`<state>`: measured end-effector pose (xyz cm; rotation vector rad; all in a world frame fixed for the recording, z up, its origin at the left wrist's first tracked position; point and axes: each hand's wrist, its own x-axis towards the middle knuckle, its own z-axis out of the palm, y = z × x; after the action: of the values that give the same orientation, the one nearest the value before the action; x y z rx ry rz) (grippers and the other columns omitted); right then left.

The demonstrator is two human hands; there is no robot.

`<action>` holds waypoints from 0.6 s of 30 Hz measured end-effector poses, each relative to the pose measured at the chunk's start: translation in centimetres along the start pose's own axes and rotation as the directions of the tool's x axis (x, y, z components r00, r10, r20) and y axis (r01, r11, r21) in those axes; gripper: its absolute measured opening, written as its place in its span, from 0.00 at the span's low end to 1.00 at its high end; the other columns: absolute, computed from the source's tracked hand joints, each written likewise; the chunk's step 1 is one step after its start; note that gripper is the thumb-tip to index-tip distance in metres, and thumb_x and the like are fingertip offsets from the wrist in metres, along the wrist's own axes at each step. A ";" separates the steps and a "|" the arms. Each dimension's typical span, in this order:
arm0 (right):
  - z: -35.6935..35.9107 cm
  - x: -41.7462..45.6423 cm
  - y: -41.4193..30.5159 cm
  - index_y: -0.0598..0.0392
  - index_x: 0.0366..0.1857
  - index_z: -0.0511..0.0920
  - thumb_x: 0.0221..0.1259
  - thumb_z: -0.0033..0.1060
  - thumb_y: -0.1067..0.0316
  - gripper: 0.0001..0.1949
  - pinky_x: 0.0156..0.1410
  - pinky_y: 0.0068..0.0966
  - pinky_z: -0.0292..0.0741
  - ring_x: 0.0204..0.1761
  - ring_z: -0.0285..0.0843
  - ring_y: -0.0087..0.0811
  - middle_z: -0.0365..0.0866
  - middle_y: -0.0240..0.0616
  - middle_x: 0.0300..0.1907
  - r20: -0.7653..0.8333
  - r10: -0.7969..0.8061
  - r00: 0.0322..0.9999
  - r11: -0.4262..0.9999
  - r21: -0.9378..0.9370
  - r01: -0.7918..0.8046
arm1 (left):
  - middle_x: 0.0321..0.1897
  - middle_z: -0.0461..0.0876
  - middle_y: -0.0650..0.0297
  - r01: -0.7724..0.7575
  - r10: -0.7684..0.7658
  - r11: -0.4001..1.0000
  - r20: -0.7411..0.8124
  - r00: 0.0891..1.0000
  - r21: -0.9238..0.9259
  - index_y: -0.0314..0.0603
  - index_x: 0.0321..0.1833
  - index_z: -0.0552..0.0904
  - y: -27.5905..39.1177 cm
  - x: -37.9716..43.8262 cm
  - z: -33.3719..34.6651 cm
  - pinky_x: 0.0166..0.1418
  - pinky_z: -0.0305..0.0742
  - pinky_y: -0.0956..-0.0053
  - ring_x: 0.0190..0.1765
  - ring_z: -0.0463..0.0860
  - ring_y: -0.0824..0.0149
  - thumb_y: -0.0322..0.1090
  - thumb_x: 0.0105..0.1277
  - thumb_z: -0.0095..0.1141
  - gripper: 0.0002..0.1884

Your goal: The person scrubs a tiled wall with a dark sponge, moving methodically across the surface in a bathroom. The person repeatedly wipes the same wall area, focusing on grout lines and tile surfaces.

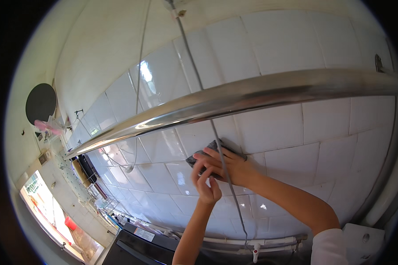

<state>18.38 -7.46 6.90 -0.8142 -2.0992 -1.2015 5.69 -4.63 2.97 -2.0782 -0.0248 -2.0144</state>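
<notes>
A dark grey cloth (191, 161) lies against the white tiled wall (268, 132), below the metal rail. My right hand (240, 167) is spread over it and presses it to the tiles, covering most of it. My left hand (207, 190) is at the lower left of the cloth, its curled fingers overlapping my right fingers. Whether it grips the cloth is hidden. A thin grey cable (230, 182) runs down in front of my right hand.
A thick shiny metal rail (252, 96) crosses above my hands. White pipes with a red-marked valve (255, 253) run along the wall's foot. A black appliance (142, 248) stands at lower left. A plug (129, 169) hangs on a white cord. At far left are a wire rack (107, 203) and an opening.
</notes>
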 end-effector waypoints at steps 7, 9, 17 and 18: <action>-5.7 -0.5 0.6 0.52 0.43 0.77 0.49 0.57 0.66 0.14 0.65 0.30 0.56 0.61 0.57 0.35 0.68 0.33 0.55 0.331 0.015 0.943 0.921 0.362 -0.142 | 0.66 0.52 0.45 0.339 -0.307 0.929 0.198 0.931 -0.152 0.31 0.61 0.63 2.3 1.1 0.2 0.67 0.49 0.63 0.67 0.55 0.48 0.39 0.65 0.36 0.24; -8.5 -0.2 1.5 0.54 0.38 0.79 0.48 0.57 0.69 0.11 0.62 0.30 0.60 0.57 0.63 0.37 0.74 0.37 0.49 0.395 0.002 0.919 0.840 0.498 -0.216 | 0.66 0.54 0.49 0.265 -0.245 0.964 0.342 0.907 -0.013 0.31 0.62 0.62 2.2 -0.1 0.6 0.66 0.53 0.61 0.66 0.56 0.48 0.39 0.64 0.41 0.26; -12.5 0.0 6.7 0.60 0.37 0.77 0.54 0.52 0.73 0.08 0.53 0.29 0.68 0.43 0.74 0.39 0.78 0.43 0.40 -0.300 0.509 0.807 0.860 0.133 -0.493 | 0.64 0.59 0.54 0.116 -0.254 0.929 0.379 0.890 0.351 0.44 0.56 0.68 -1.5 5.0 0.4 0.62 0.55 0.48 0.64 0.59 0.47 0.38 0.51 0.60 0.28; -12.8 -1.2 8.3 0.60 0.39 0.77 0.55 0.50 0.74 0.09 0.55 0.29 0.67 0.45 0.73 0.38 0.78 0.43 0.41 -0.334 0.613 0.716 0.790 0.277 -0.547 | 0.60 0.61 0.52 0.120 -0.179 0.921 0.128 0.976 0.371 0.43 0.54 0.69 -2.9 6.6 -0.4 0.61 0.55 0.49 0.62 0.60 0.47 0.35 0.50 0.61 0.26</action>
<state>27.66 -15.70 15.92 -0.9571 -1.4056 -0.7554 5.03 -2.91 9.92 -2.0367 -0.5588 -1.7508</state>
